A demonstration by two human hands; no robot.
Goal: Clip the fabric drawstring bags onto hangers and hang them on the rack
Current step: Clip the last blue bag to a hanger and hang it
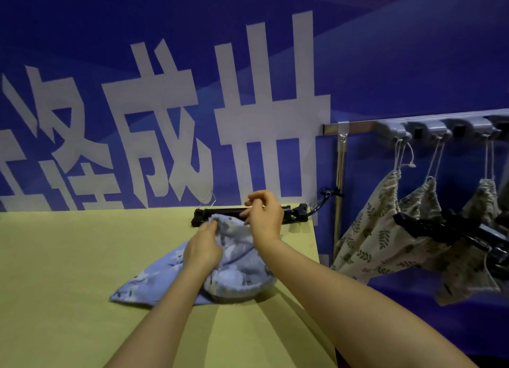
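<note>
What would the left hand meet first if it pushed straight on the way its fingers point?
Most likely the left clip end of the black hanger, lying on the table just beyond the left hand, which grips the blue bag. Depth is hard to judge.

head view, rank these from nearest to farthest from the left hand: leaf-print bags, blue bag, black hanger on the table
1. blue bag, gripped in the left hand.
2. black hanger, just beyond on the table.
3. leaf-print bags, hanging on the rack at far right.
</note>
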